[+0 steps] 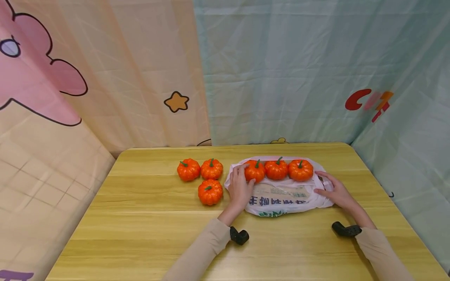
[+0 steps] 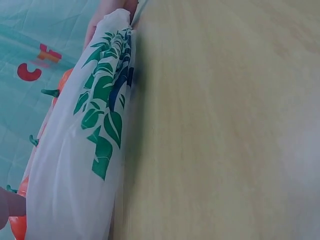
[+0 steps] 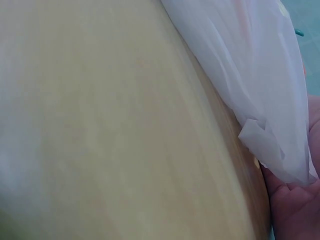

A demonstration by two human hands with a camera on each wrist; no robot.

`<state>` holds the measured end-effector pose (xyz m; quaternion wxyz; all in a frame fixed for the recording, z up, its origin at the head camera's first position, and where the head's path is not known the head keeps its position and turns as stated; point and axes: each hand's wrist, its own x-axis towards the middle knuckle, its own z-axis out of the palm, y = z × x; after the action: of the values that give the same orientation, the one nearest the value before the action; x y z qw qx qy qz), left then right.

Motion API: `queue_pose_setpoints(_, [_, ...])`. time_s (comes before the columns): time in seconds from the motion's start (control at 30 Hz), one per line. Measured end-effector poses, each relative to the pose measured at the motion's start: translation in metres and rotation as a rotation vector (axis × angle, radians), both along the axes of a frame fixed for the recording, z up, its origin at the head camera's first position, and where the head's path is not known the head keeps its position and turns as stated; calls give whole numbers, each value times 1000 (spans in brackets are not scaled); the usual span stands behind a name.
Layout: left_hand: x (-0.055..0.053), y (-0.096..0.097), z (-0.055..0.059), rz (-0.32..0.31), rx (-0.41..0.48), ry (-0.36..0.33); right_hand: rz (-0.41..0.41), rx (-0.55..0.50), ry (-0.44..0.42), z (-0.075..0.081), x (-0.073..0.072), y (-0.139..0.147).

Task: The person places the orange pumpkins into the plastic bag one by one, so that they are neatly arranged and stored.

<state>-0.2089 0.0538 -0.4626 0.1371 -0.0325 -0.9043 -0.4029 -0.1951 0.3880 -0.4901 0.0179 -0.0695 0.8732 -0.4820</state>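
Note:
A white plastic bag (image 1: 281,194) printed with dark characters and green leaves lies on the table, with three small orange pumpkins (image 1: 276,171) in a row in its opening. My left hand (image 1: 240,191) holds the leftmost of them, a pumpkin (image 1: 259,174), with fingers at its left side and thumb at its front. At the bag's right end, my right hand (image 1: 338,194) grips the plastic between thumb and fingers. The right wrist view shows the bag (image 3: 250,80) tucked into that hand (image 3: 297,210). Leaf print on the bag (image 2: 95,120) fills much of the left wrist view.
Left of the bag, three more pumpkins stand on the wooden table (image 1: 147,218): one at far left (image 1: 189,170), one beside it (image 1: 212,170) and one in front (image 1: 210,192). Printed curtains (image 1: 281,78) hang behind the table's back edge and along its sides.

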Motion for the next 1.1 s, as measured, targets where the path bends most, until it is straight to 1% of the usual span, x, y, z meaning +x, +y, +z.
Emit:
queue_pose_setpoints(0.17, [-1, 2, -1, 34, -12, 0, 2, -8, -7, 4, 2, -2])
queue_pose_setpoints(0.33, [0, 3, 0, 34, -25, -4, -1, -8, -19, 6, 2, -3])
queue_pose_setpoints(0.47, [4, 2, 6, 4, -20, -12, 1, -5, -29, 7, 1, -3])
queue_pose_setpoints(0.6, [9, -1, 15, -42, -10, -18, 7, -10, -29, 8, 1, -3])
queue_pose_setpoints(0.67, [12, -5, 21, -57, -4, -7, 12, -13, -25, 9, 0, -4])
queue_pose_setpoints(0.73, [14, -10, 26, -68, -2, 18, 15, -15, -22, 10, 0, -4])
queue_pose_setpoints(0.9, [21, -27, 38, -78, 15, 78, 14, 8, -7, 11, -1, -4])
queue_pose_setpoints(1.1, [26, -54, 47, -65, 105, 122, 7, 25, 22, 10, 0, -4])
